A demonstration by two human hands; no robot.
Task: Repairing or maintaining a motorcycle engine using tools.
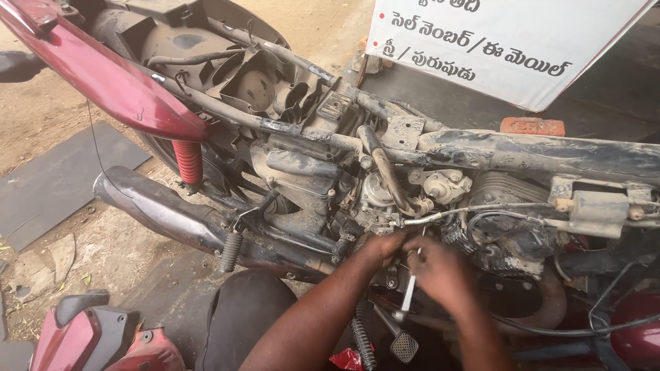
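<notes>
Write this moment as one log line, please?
left hand: reaching into engine | right hand: gripping thin metal tool | motorcycle frame: stripped, dusty | exhaust pipe: attached

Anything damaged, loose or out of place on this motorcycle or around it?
Yes. The motorcycle frame is stripped bare and caked in grime, with both hands, left hand and right hand, at the engine. Red body panels lie off the bike on the ground, and a brick sits on the frame.

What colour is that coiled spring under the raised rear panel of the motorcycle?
The rear shock spring is bright red, seen clearly in the head view, beside the dusty dark exhaust pipe.
</notes>
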